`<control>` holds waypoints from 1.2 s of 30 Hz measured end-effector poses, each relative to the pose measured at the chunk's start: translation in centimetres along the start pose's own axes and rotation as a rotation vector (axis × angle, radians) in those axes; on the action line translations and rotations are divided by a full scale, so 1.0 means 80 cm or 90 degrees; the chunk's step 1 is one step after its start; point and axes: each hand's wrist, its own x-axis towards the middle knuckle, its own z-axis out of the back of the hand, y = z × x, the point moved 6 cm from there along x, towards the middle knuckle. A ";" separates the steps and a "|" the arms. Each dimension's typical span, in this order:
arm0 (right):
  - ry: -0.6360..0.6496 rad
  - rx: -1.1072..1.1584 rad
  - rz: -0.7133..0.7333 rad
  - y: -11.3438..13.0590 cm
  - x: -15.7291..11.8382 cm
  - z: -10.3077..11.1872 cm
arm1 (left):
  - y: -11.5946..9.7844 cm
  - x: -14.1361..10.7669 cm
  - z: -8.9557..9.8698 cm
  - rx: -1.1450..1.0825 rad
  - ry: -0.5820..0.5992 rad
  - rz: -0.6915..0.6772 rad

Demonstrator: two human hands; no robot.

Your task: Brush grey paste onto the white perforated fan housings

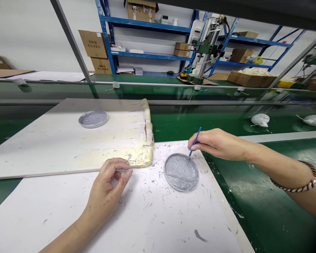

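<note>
My right hand point(213, 143) pinches a thin blue stick point(195, 141), whose lower tip touches the grey content at the upper right rim of a round shallow dish point(181, 173). This dish lies on a white sheet point(158, 218) marked with small grey smears. Left of the dish, my left hand point(110, 186) hovers by the front edge of a white board point(68, 140), thumb and fingers curved and apart, with nothing between them. A second round dish point(93, 119) with grey content rests on that board, farther back.
Yellowish tape point(144, 156) wraps the board's right edge. Two white rounded pieces point(260, 119) point(314, 120) lie on the green surface at the right. Behind stand a metal rail point(158, 84), a press-like machine point(206, 45), blue shelves point(147, 24) and cardboard boxes point(93, 44).
</note>
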 end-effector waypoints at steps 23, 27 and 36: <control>0.053 0.185 -0.138 -0.030 0.012 -0.011 | 0.002 -0.002 0.001 0.001 0.000 0.008; -0.080 0.288 -0.171 -0.034 0.010 0.005 | 0.001 -0.002 0.001 0.003 -0.003 0.000; -0.302 0.504 -0.273 -0.052 -0.029 0.004 | 0.002 -0.002 0.001 -0.003 0.003 0.011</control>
